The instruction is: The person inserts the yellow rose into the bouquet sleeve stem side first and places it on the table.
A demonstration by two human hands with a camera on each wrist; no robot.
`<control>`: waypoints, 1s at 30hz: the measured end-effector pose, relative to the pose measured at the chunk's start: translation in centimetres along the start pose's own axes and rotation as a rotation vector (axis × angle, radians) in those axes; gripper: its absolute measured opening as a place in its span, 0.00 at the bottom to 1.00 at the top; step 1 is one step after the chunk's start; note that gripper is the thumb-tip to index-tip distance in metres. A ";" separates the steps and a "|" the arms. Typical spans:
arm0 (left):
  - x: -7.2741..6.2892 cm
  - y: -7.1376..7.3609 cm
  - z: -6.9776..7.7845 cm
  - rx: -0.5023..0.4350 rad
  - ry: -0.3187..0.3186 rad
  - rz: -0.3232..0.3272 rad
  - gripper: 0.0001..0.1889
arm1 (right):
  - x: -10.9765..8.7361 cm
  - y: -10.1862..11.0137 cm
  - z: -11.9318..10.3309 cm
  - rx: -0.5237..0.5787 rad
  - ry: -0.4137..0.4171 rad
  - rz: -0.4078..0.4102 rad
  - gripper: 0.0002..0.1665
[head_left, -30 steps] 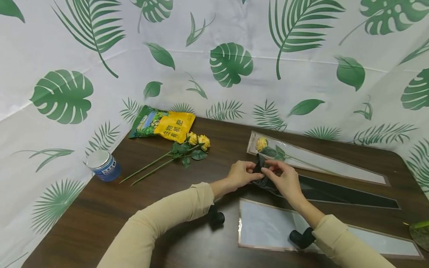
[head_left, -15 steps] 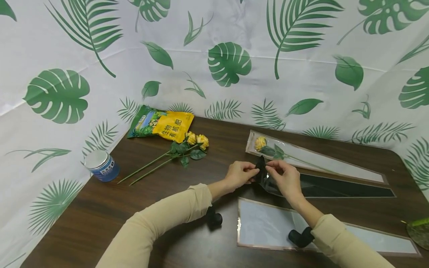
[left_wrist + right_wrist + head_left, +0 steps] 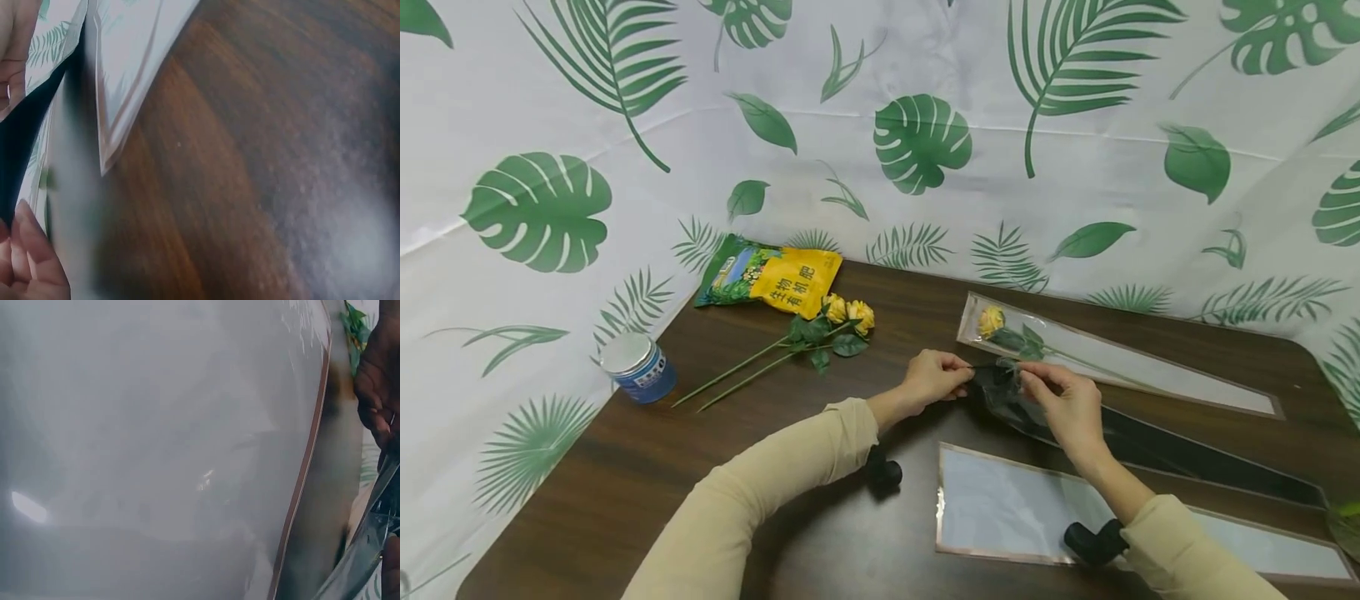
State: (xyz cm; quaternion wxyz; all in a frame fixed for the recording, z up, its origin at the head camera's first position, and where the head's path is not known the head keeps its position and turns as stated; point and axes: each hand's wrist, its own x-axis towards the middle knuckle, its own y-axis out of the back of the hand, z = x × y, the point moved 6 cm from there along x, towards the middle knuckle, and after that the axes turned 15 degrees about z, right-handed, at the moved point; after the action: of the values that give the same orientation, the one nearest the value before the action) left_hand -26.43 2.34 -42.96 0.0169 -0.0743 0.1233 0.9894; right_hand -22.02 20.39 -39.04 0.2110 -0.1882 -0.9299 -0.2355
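Note:
In the head view, a long tapered black flower sleeve [image 3: 1150, 442] with a clear front slants across the right side. My left hand [image 3: 931, 382] pinches the left corner of its wide end. My right hand [image 3: 1071, 408] holds the clear film at that same end between thumb and fingers. The mouth of the sleeve gapes between the hands. Dark film [image 3: 25, 137] stretches between both hands in the left wrist view. The right wrist view catches the glossy clear film [image 3: 356, 569] at its right edge.
Behind lies a white sleeve [image 3: 1210, 393] with a yellow rose [image 3: 992, 321] on it. A pale sleeve [image 3: 1000, 500] lies in front. Two yellow roses [image 3: 859, 317], a yellow-green fertilizer bag [image 3: 797, 279] and a blue jar [image 3: 643, 371] are on the left.
My right hand has moved right, away from the left hand, drawing the clear film apart from the black film. The sleeve's narrow end has swung toward the front right.

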 end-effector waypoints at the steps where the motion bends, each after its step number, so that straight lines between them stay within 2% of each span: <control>1: -0.1 0.0 0.0 -0.008 0.004 -0.025 0.09 | 0.0 0.1 0.0 0.006 -0.005 -0.001 0.10; 3: -0.2 0.2 0.1 -0.019 0.004 -0.072 0.10 | 0.0 0.1 0.1 0.014 -0.017 -0.003 0.11; 5: -0.4 1.1 0.2 -0.012 -0.015 -0.109 0.12 | 0.1 0.1 0.2 0.018 -0.026 -0.007 0.11; 8: -0.8 3.9 0.5 0.045 -0.069 -0.138 0.14 | 0.2 0.1 0.3 0.027 -0.037 -0.010 0.11; 10: -1.0 6.7 0.5 0.095 -0.089 -0.134 0.14 | 0.3 0.1 0.3 0.031 -0.036 -0.010 0.11; 13: -1.2 11.9 0.1 0.170 -0.087 -0.095 0.14 | 0.5 0.1 -0.1 0.038 -0.030 -0.011 0.11; 17: -1.0 19.2 -1.1 0.308 -0.069 0.030 0.14 | 0.5 0.4 -2.1 0.060 -0.027 -0.015 0.11; 20: -1.0 23.1 -2.2 0.466 -0.068 0.121 0.13 | 0.5 0.6 -3.1 0.072 -0.031 -0.018 0.11; 22: -1.0 24.5 -2.9 0.547 -0.065 0.139 0.12 | 0.5 0.5 -2.8 0.079 -0.039 -0.018 0.11; 24: -0.9 25.1 -3.4 0.615 -0.067 0.140 0.12 | 0.5 0.5 -2.4 0.083 -0.051 -0.016 0.11; 30: -0.9 24.8 -4.0 0.661 -0.085 0.124 0.11 | 0.6 0.0 0.2 0.094 -0.072 -0.010 0.12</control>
State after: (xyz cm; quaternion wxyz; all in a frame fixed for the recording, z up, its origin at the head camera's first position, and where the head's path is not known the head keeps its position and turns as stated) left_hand -26.26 -22.65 -40.66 -0.0148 -0.0158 0.4407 0.8974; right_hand -22.58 20.66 -38.92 0.1846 -0.1818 -0.9479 -0.1855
